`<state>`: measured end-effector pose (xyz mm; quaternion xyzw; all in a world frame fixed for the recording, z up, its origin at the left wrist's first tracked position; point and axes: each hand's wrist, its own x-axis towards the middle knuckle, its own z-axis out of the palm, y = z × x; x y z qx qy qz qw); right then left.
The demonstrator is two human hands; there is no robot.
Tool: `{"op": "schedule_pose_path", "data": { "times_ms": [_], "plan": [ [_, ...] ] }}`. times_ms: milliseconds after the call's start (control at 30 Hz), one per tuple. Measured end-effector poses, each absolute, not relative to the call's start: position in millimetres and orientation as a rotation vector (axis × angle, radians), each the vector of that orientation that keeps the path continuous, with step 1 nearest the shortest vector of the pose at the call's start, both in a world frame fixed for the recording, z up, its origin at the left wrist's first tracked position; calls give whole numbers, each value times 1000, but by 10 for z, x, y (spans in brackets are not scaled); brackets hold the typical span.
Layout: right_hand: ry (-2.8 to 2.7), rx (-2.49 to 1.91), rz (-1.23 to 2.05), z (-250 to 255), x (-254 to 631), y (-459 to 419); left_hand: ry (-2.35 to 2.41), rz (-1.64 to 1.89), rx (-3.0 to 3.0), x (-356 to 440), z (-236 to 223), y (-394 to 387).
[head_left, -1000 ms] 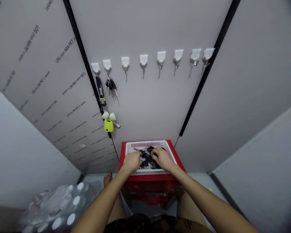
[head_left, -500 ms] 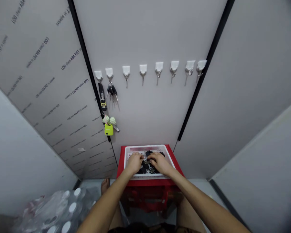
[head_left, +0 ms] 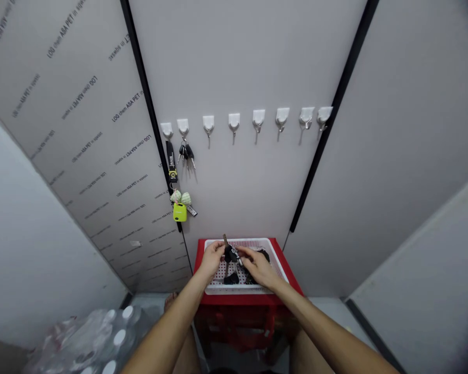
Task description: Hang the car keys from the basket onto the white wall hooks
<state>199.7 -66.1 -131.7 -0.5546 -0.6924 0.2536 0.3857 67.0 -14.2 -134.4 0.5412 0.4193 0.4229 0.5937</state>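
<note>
My left hand [head_left: 211,258] and my right hand [head_left: 257,264] are closed on a bunch of black-headed keys [head_left: 230,253], lifted just above a white perforated basket [head_left: 275,258]. One key blade sticks up from the bunch. More dark keys [head_left: 231,279] lie in the basket. The basket rests on a red plastic stool [head_left: 292,275] against the wall.
A row of white wall hooks [head_left: 234,121] runs across the grey panel. The two leftmost carry a black lanyard [head_left: 171,158] with a green tag [head_left: 180,212] and a key bunch [head_left: 186,152]. A shrink-wrapped pack of bottles [head_left: 101,337] lies on the floor at left.
Both hands have lifted a bunch of keys out of the pile in the basket. The view has tilted slightly, so the stool sits lower in the picture.
</note>
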Motion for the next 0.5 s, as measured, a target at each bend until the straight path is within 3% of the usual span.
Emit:
{"op": "schedule_pose_path", "data": {
  "times_ms": [167,367,500],
  "plan": [
    [-1682,-1377,810,-1355,1917,-682,965,1008,1176,671,-1365,-169],
    [-1756,-1519,543,-1099,1948,-610,1101,1040,1439,599,-1213,-147],
    [-1924,-1437,368,-704,1884,-504,933,992,1810,607,-991,-170]
  ]
}}
